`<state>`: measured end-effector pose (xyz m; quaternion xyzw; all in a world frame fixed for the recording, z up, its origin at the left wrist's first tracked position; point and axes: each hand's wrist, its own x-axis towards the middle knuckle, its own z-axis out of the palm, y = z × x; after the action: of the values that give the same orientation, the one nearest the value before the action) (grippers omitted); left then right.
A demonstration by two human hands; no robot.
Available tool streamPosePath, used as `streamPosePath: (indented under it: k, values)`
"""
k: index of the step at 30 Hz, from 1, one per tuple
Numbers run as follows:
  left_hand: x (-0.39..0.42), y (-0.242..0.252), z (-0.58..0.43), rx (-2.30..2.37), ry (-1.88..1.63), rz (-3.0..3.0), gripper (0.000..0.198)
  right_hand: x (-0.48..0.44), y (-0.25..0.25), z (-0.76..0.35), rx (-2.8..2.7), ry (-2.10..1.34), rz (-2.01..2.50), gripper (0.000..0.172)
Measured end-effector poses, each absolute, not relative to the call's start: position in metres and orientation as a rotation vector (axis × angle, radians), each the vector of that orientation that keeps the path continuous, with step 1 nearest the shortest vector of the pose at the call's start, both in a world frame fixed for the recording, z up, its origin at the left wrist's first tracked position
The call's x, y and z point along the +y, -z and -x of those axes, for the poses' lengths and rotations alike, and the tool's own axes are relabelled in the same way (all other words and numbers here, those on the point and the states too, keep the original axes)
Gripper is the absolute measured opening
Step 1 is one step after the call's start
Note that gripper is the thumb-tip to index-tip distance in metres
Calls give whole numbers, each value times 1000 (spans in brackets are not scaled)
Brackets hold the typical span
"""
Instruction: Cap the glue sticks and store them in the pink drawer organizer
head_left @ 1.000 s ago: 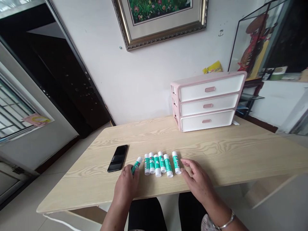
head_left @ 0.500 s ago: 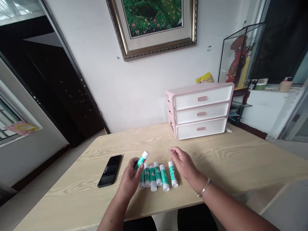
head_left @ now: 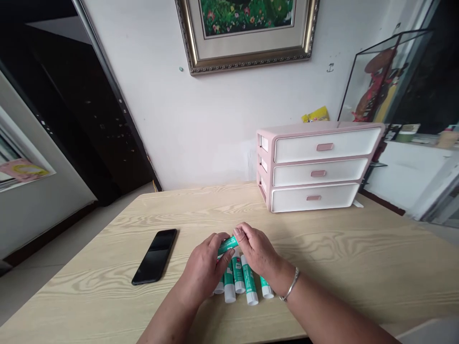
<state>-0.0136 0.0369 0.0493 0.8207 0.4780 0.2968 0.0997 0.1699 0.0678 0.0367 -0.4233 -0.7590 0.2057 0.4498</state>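
A green and white glue stick is held between both hands, tilted, above several others of its kind. My left hand is closed around its body. The fingers of my right hand are closed over its other end, hiding the white cap there. Below, several glue sticks lie side by side on the wooden table, partly covered by the hands. One more glue stick lies a little to the right, mostly under my right hand.
A black phone lies on the table to the left. Towards the back right stands a pink and white drawer unit, with a yellow packet on or behind its top. The wall borders the table's far edge.
My right hand has moved left and taken hold of the capped end of the glue stick in my left hand. The stick is now closer to level. The view has shifted slightly.
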Motion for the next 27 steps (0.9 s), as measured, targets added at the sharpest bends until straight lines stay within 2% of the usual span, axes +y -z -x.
streamPosePath:
  k: [8,14,23,27]
  values:
    - [18,-55,5,1263,-772,-2197,29,61,-32,-172,-1717,-687,951,19]
    - [2,-63,2,1008,-816,-1843,35,48,-41,-175,-1758,-739,839,19]
    - [-15,-50,7,924,-757,-1348,43,33,-45,-175,-1829,-810,767,20]
    - [-20,-47,8,1007,-784,-1444,44,31,-49,-176,-1846,-822,758,21]
